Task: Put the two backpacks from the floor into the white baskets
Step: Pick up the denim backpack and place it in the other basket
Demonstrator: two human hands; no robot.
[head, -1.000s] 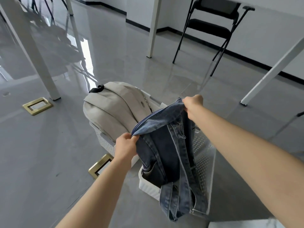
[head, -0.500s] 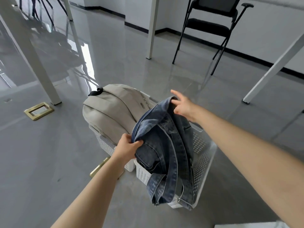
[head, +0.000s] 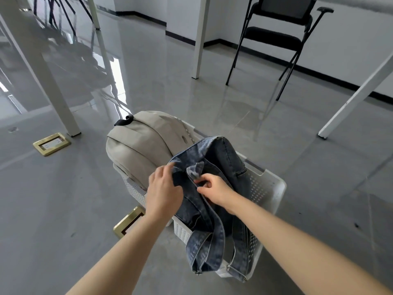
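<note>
Standing on grey floor (head: 63, 199): two baskets (head: 268, 188). Beige backpack (head: 140, 145) sitting in one. Left hand (head: 163, 192) and right hand (head: 214, 190) pinching denim backpack (head: 212, 167), sitting in the other.

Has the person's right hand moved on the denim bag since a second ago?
Yes. The right hand left the denim backpack's far top edge and came back toward the person, now beside the left hand, over the near part of the white basket.

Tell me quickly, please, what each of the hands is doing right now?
Left hand: closed on the near edge of the denim backpack.
Right hand: fingers curled, pinching the denim backpack's fabric.
</note>
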